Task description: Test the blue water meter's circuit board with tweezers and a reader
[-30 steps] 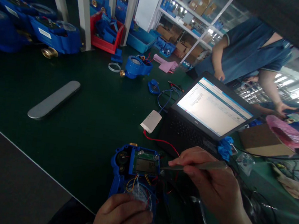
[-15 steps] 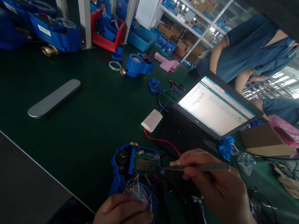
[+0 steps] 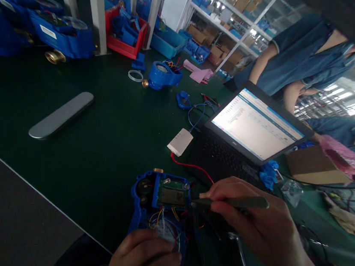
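Right hand (image 3: 251, 219) pinched; left hand (image 3: 149, 257) seemingly curled.

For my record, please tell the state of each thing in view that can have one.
Laptop: open, screen lit
Near blue meter: open, wires exposed
Display: showing characters
White box: cabled at both ends
Red bin: holding blue parts
Right hand: holding grey tool
Left hand: on near blue meter

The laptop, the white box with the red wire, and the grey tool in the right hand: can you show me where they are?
Laptop (image 3: 257, 125): head view, on its lit screen.
White box (image 3: 180, 142): head view, on its top face.
Grey tool (image 3: 248, 201): head view, on its wide back part.
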The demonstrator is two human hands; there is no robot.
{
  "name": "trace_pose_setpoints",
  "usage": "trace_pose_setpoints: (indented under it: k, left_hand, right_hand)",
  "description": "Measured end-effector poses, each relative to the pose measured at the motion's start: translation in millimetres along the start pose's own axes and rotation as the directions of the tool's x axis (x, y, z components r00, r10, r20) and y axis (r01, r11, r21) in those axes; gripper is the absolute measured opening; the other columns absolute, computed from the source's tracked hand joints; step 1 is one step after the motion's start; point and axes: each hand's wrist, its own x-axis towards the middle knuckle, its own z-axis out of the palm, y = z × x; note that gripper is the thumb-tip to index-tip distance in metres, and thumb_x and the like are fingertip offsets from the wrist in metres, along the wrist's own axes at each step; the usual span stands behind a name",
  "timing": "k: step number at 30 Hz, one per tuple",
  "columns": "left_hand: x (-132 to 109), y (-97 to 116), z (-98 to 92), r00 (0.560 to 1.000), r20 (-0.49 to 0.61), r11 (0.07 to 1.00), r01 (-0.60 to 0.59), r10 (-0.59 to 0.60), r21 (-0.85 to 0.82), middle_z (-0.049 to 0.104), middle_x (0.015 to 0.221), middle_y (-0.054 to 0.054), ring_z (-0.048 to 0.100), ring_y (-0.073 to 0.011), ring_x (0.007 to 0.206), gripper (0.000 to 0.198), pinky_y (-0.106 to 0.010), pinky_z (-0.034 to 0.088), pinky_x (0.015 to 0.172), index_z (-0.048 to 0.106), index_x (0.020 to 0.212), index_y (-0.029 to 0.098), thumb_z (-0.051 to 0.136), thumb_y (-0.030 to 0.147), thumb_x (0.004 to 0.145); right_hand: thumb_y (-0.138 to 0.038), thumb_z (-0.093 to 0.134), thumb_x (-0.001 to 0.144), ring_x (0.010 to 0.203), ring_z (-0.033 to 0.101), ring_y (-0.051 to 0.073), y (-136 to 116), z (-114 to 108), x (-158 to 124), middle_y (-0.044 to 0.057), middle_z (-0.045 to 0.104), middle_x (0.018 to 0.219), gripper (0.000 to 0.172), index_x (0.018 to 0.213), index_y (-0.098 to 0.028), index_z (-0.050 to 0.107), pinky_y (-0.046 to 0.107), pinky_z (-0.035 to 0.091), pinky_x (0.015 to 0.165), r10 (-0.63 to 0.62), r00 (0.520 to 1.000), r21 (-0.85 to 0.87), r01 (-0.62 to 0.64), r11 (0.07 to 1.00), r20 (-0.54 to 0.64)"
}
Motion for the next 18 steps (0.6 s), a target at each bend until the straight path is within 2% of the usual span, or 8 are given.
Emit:
trace_pose_setpoints:
  k: [4, 7, 11, 13, 15, 18]
  left_hand:
    - [3.2, 4.4, 2.4, 0.998, -0.052, 0.997, 0.037, -0.04, -0.067, 0.074, 0.077, 0.013, 0.065, -0.0048, 0.078, 0.022, -0.021, 0.05, 0.081, 0.069, 0.078, 0.025, 0.054, 0.014, 0.091]
    - [4.5, 7.0, 2.0, 0.999, -0.024, 0.997, 0.042, -0.043, -0.06, 0.074, 0.079, 0.012, 0.065, -0.0062, 0.079, 0.023, -0.023, 0.05, 0.079, 0.069, 0.08, 0.025, 0.052, 0.012, 0.091]
    - [4.4, 7.0, 0.4, 1.0, -0.019, 0.998, 0.023, -0.024, -0.062, 0.074, 0.078, 0.011, 0.066, -0.0066, 0.075, 0.025, -0.023, 0.05, 0.078, 0.069, 0.078, 0.025, 0.051, 0.012, 0.091]
    - [4.3, 6.2, -0.1, 0.999, -0.035, 0.998, 0.026, -0.028, -0.061, 0.074, 0.076, 0.012, 0.065, -0.0061, 0.074, 0.025, -0.023, 0.049, 0.078, 0.069, 0.077, 0.025, 0.052, 0.014, 0.091]
    - [4.8, 5.4, -0.3, 0.999, -0.034, 0.997, 0.037, -0.039, -0.061, 0.074, 0.076, 0.012, 0.065, -0.0056, 0.075, 0.024, -0.023, 0.049, 0.079, 0.069, 0.078, 0.026, 0.052, 0.015, 0.092]
    - [6.6, 4.5, 0.3, 0.999, -0.023, 0.997, 0.046, -0.047, -0.062, 0.074, 0.076, 0.013, 0.065, -0.0053, 0.076, 0.024, -0.023, 0.049, 0.077, 0.069, 0.077, 0.026, 0.053, 0.014, 0.091]
  right_hand:
    - [-0.023, 0.054, 0.095, 0.068, 0.063, 0.011, -11.8, 5.4, 2.8, 0.0, 0.065, 0.08, 0.011, 0.087, -0.019, 0.059, 0.02, 0.048, 0.057, 0.007, 0.998, -0.069, -0.011, 0.998, -0.057]
    - [-0.021, 0.055, 0.094, 0.06, 0.059, 0.008, -22.4, 11.6, 9.2, -0.001, 0.063, 0.074, 0.015, 0.08, -0.018, 0.058, 0.019, 0.045, 0.053, 0.037, 0.992, -0.112, -0.051, 0.992, -0.121]
    - [-0.027, 0.054, 0.095, 0.055, 0.057, 0.01, -24.3, 11.6, 19.7, 0.0, 0.06, 0.067, 0.021, 0.078, -0.016, 0.06, 0.021, 0.044, 0.05, 0.085, 0.99, -0.197, -0.106, 0.975, -0.113]
    - [-0.03, 0.053, 0.095, 0.05, 0.057, 0.01, -18.1, 6.0, 21.4, -0.001, 0.061, 0.062, 0.023, 0.077, -0.016, 0.06, 0.019, 0.046, 0.046, 0.171, 0.982, -0.102, -0.179, 0.979, -0.086]
    - [-0.033, 0.053, 0.094, 0.048, 0.06, 0.009, -9.5, -0.8, 18.8, -0.002, 0.065, 0.063, 0.022, 0.081, -0.017, 0.061, 0.017, 0.049, 0.043, 0.279, 0.958, 0.07, -0.274, 0.959, -0.065]
    - [-0.031, 0.054, 0.094, 0.055, 0.065, 0.009, 1.1, -6.7, 8.8, 0.0, 0.068, 0.072, 0.018, 0.085, -0.018, 0.062, 0.015, 0.054, 0.048, 0.312, 0.942, 0.17, -0.289, 0.942, -0.127]
